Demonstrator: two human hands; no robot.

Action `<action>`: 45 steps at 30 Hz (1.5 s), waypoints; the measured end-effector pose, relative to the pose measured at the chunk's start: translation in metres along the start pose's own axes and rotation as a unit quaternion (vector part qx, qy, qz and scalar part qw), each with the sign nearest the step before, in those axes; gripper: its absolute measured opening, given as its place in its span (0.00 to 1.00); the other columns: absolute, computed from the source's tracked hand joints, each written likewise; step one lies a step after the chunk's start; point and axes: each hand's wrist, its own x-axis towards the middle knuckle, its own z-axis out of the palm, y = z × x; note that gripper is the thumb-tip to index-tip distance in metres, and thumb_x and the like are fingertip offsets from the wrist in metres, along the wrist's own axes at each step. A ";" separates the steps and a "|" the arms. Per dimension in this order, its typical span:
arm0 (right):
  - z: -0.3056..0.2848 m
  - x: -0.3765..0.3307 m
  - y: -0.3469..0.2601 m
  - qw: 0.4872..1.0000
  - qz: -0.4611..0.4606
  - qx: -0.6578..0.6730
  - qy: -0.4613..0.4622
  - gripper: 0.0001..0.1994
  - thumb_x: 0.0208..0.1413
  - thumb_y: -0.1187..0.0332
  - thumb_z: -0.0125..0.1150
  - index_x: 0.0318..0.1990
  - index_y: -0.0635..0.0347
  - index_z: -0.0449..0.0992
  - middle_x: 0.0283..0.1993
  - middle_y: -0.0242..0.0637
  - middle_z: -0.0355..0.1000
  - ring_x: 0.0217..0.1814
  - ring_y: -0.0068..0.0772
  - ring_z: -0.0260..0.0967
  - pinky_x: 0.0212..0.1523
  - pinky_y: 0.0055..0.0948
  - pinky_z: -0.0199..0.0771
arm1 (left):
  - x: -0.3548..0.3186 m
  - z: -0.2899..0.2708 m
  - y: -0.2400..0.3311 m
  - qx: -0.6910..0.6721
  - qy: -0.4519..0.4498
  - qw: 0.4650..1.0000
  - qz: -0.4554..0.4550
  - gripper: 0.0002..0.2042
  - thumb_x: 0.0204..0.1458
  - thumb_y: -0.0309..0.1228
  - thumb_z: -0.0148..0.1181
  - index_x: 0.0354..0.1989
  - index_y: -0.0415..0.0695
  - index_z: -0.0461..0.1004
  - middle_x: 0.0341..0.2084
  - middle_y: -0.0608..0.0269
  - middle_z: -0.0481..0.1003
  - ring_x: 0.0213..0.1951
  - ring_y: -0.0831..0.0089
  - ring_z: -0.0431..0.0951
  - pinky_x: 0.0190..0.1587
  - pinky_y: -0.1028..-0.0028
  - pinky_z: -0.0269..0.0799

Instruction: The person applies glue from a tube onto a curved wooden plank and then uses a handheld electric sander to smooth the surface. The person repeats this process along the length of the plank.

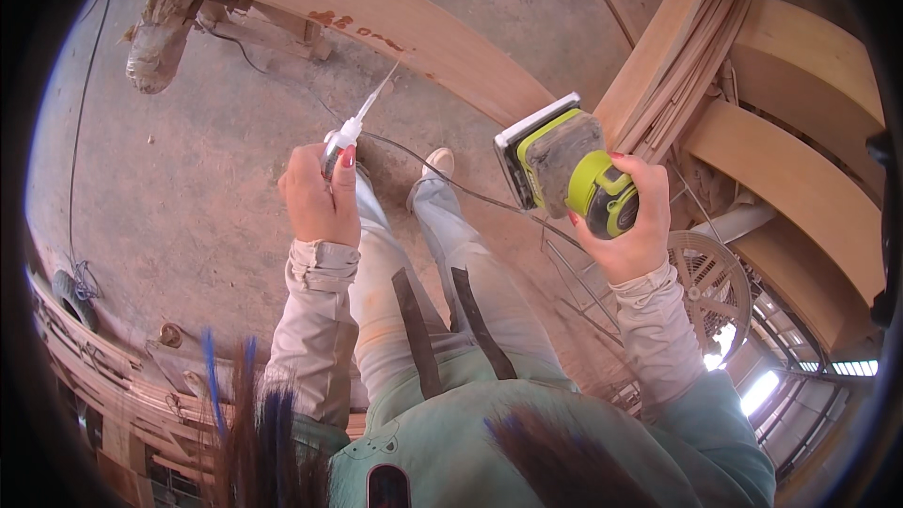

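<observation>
Lime-green and dusty, a palm sander (564,169) sits gripped in the right hand (628,226) at two o'clock, its grey pad tilted up. The left hand (318,198), at ten o'clock, is closed around a white nozzled tube (350,130) (cord trailing over the concrete floor (188,150)). Steadying both before touching the curved wooden beam (395,23) seems wise.

A long curved wooden beam (395,23) sweeps across the dusty concrete floor (179,179), thin wood strips (687,56) stacked at right, a round fan (710,287) below them, a wrapped log (160,33) top left.
</observation>
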 end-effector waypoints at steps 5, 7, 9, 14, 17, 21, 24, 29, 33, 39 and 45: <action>0.000 -0.002 0.000 1.000 0.008 0.005 -0.002 0.37 0.31 0.79 0.74 0.55 0.51 0.68 0.46 0.38 0.67 0.43 0.41 0.65 0.47 0.35 0.69 | 0.002 0.000 -0.001 -0.020 0.000 1.000 -0.019 0.12 0.61 0.38 0.57 0.38 0.39 0.71 0.26 0.55 0.71 0.29 0.55 0.70 0.35 0.62 0.62; 0.000 -0.002 0.001 1.000 0.010 0.007 -0.001 0.37 0.31 0.79 0.74 0.55 0.51 0.68 0.46 0.38 0.66 0.43 0.41 0.65 0.47 0.35 0.69 | 0.004 -0.004 0.003 -0.057 -0.011 0.996 -0.060 0.13 0.61 0.38 0.57 0.37 0.39 0.71 0.24 0.55 0.70 0.27 0.55 0.70 0.33 0.62 0.63; 0.000 -0.002 0.001 1.000 0.009 0.007 -0.002 0.37 0.31 0.79 0.74 0.55 0.51 0.68 0.46 0.38 0.66 0.44 0.41 0.65 0.47 0.35 0.69 | 0.002 -0.005 -0.004 -0.036 0.003 0.999 -0.031 0.13 0.61 0.39 0.57 0.36 0.39 0.71 0.23 0.54 0.70 0.26 0.55 0.70 0.31 0.62 0.62; -0.002 0.003 0.000 1.000 0.000 -0.006 0.005 0.37 0.31 0.80 0.74 0.55 0.51 0.68 0.46 0.38 0.67 0.44 0.42 0.66 0.48 0.35 0.69 | -0.002 -0.004 -0.001 -0.012 -0.006 1.000 0.003 0.13 0.61 0.39 0.57 0.36 0.39 0.71 0.23 0.54 0.70 0.26 0.55 0.69 0.32 0.61 0.62; -0.003 0.010 0.001 1.000 -0.009 -0.010 0.009 0.37 0.32 0.80 0.73 0.55 0.52 0.68 0.47 0.38 0.68 0.45 0.42 0.66 0.48 0.36 0.69 | -0.006 0.003 0.002 -0.002 -0.005 1.000 0.010 0.13 0.60 0.39 0.58 0.37 0.39 0.71 0.24 0.53 0.70 0.27 0.52 0.69 0.33 0.60 0.62; -0.004 0.025 -0.002 1.000 -0.022 -0.013 0.009 0.36 0.33 0.79 0.73 0.55 0.52 0.68 0.46 0.39 0.67 0.45 0.43 0.66 0.48 0.35 0.69 | -0.010 0.001 0.001 -0.044 -0.016 0.998 -0.043 0.16 0.62 0.41 0.55 0.38 0.38 0.71 0.28 0.55 0.72 0.29 0.60 0.71 0.35 0.64 0.64; 0.000 0.050 -0.006 0.999 -0.041 0.002 -0.013 0.35 0.34 0.77 0.73 0.55 0.49 0.68 0.44 0.39 0.66 0.45 0.45 0.66 0.47 0.36 0.70 | -0.011 -0.002 0.001 -0.146 0.017 0.984 -0.104 0.16 0.65 0.42 0.51 0.42 0.38 0.69 0.31 0.59 0.73 0.31 0.69 0.71 0.37 0.70 0.65; 0.021 0.096 -0.031 0.995 -0.058 0.001 -0.079 0.35 0.37 0.74 0.72 0.56 0.37 0.67 0.44 0.40 0.62 0.42 0.51 0.70 0.42 0.41 0.76 | 0.014 -0.019 0.024 -0.341 0.038 0.931 -0.122 0.15 0.67 0.42 0.47 0.48 0.41 0.65 0.35 0.63 0.73 0.35 0.77 0.70 0.42 0.76 0.66; 0.034 0.127 -0.065 0.991 -0.069 0.001 -0.111 0.36 0.38 0.72 0.72 0.58 0.31 0.64 0.45 0.41 0.61 0.41 0.55 0.73 0.41 0.45 0.78 | 0.050 -0.041 0.055 -0.361 0.052 0.928 -0.078 0.16 0.67 0.42 0.49 0.47 0.40 0.64 0.37 0.60 0.74 0.39 0.75 0.73 0.47 0.74 0.68; 0.063 0.206 -0.146 0.985 -0.085 -0.037 -0.146 0.36 0.42 0.65 0.72 0.60 0.27 0.62 0.49 0.47 0.63 0.45 0.58 0.74 0.45 0.47 0.78 | 0.154 -0.056 0.102 -0.400 0.134 0.906 0.043 0.21 0.65 0.45 0.52 0.50 0.36 0.65 0.42 0.56 0.79 0.43 0.73 0.77 0.50 0.74 0.70; 0.075 0.248 -0.187 0.973 -0.121 -0.041 -0.194 0.33 0.47 0.55 0.68 0.63 0.36 0.64 0.59 0.44 0.63 0.53 0.54 0.72 0.53 0.46 0.74 | 0.222 -0.068 0.106 -0.259 0.170 0.951 0.017 0.22 0.65 0.50 0.50 0.42 0.37 0.67 0.32 0.59 0.82 0.33 0.75 0.76 0.43 0.74 0.72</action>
